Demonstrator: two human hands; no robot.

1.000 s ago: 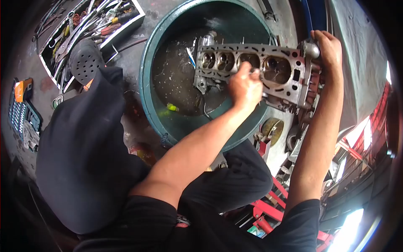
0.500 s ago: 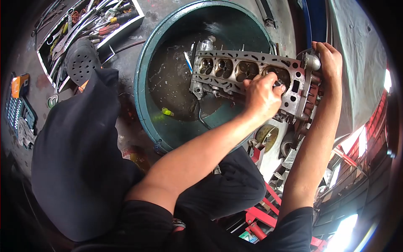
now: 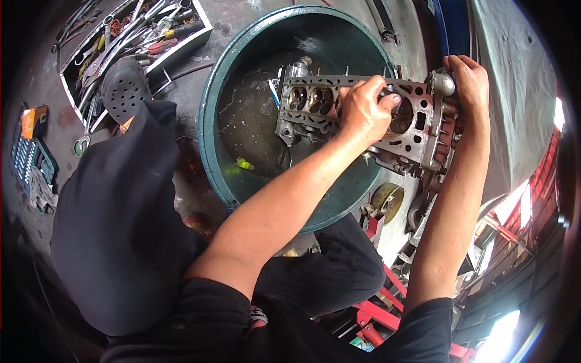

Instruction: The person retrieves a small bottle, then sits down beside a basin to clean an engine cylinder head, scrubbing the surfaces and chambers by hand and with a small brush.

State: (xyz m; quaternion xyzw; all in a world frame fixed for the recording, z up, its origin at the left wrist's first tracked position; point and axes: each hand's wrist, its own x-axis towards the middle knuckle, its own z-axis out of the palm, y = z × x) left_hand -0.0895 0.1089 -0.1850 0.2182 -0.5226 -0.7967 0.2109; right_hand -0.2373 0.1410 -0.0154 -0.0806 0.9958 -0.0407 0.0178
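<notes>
A metal engine cylinder head (image 3: 330, 125) lies across the green tub (image 3: 213, 175), its combustion chambers facing up. My left hand (image 3: 366, 112) is over the chambers, fingers closed around a small dark object (image 3: 387, 92). Most of that object is hidden, so its kind cannot be made out. Beside it, the chamber nearest the right end (image 3: 400, 116) is uncovered. At the right end of the cylinder head, my right hand (image 3: 472, 81) is wrapped around the far corner by a rounded metal housing (image 3: 443, 83), fingertips partly hidden.
Dark liquid and a yellow-green scrap (image 3: 244, 164) are in the tub. A box of hand tools (image 3: 203, 29) stands at upper left, near my clog (image 3: 126, 89). A blue tool case (image 3: 39, 160) lies far left. Red metal stand parts (image 3: 378, 313) are below right.
My left hand has moved up and left along the cylinder head, away from the right-end chamber. The right hand keeps its grip at the end. The view has shifted slightly.
</notes>
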